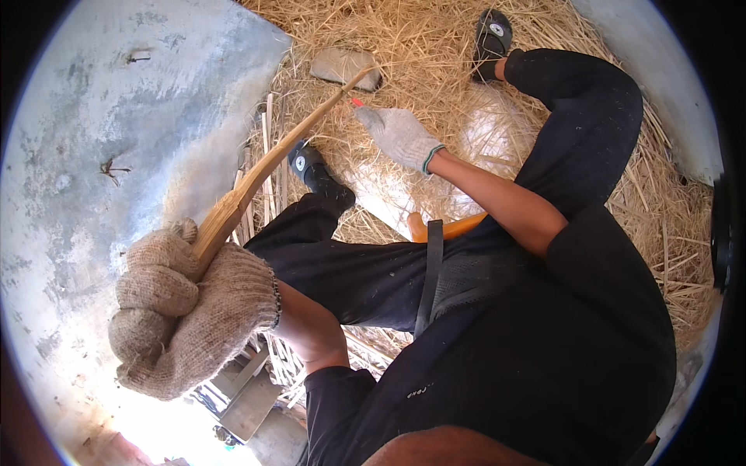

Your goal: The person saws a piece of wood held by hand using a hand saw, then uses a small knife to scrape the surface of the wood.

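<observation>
My left hand (pixel 194 311), in a thick beige knit glove, is wrapped round the near end of a long wooden stick (pixel 260 171). The stick is split and rough near the glove. It slants away to the right and narrows to a thin tip near a grey stone (pixel 342 66). Close to that far end, my right hand (pixel 400 138) wears a pale knit glove with a green cuff edge. A small red piece (pixel 357 102) sticks out past its curled fingers. The rest of what this hand grips is hidden. Whether it touches the stick is unclear.
Loose straw (pixel 420 46) covers the floor round my feet. A worn whitewashed wall (pixel 132 101) rises at left. An orange curved piece (pixel 418 227) and a dark strap (pixel 429 279) show by my lap. Flat boards (pixel 249 404) lie at lower left.
</observation>
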Demonstrator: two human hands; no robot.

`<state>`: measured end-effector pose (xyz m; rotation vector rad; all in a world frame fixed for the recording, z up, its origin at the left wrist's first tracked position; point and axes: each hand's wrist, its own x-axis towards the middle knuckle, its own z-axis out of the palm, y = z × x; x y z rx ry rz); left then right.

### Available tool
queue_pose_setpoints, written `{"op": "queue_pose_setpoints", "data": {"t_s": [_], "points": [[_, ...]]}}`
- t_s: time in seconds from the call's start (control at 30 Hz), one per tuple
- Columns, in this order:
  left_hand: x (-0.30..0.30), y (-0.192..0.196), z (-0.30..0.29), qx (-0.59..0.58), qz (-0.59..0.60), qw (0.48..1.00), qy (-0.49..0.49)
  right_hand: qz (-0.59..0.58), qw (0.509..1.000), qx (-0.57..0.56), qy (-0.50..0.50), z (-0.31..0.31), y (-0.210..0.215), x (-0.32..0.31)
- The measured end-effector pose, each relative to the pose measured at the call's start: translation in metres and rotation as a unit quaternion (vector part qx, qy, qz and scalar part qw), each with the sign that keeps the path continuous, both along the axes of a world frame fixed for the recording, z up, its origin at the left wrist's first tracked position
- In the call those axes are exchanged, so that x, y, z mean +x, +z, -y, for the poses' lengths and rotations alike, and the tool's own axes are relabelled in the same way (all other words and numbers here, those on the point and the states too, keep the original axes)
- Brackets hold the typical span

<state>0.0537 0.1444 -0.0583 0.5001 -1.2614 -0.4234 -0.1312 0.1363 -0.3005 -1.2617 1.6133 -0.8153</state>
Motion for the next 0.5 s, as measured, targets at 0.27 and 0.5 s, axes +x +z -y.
{"op": "queue_pose_setpoints", "data": {"t_s": [0.27,0.5], "points": [[0.020,-0.008,0.001,0.019,0.037,0.999,-0.018,0.059,0.987,-0.149,-0.021,-0.023,0.026,0.031],[0.004,0.001,-0.001,0.025,-0.029,0.990,0.136,-0.025,1.000,-0.017,0.006,0.005,-0.001,0.020]]}}
